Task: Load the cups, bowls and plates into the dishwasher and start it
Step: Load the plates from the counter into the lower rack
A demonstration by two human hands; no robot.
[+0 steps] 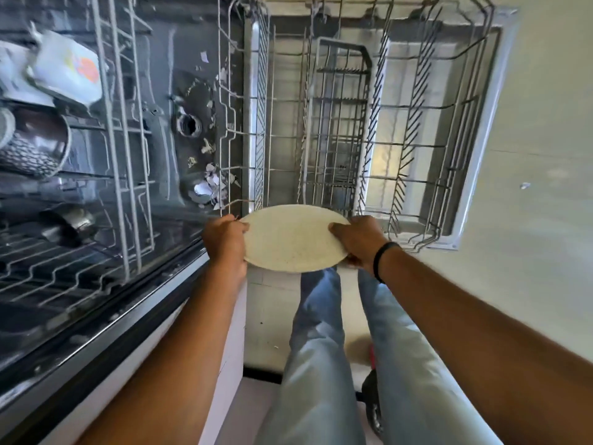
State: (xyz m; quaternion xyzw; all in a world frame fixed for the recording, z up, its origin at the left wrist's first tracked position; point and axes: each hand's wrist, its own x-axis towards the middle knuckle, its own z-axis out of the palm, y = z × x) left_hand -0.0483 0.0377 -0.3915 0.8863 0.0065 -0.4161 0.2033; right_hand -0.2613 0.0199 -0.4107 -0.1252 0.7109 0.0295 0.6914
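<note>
I hold a cream speckled plate flat between both hands, just at the near edge of the pulled-out lower dishwasher rack. My left hand grips the plate's left rim. My right hand grips its right rim, thumb on top, a black band on the wrist. The rack's tines stand bare, with a grey cutlery basket in its middle. The upper rack at left carries a white cup with an orange print and a dark patterned bowl.
The dishwasher tub floor shows a drain and bits of torn paper. The open door lies under the lower rack. My legs in blue jeans stand below the plate. A white cabinet front is beside them.
</note>
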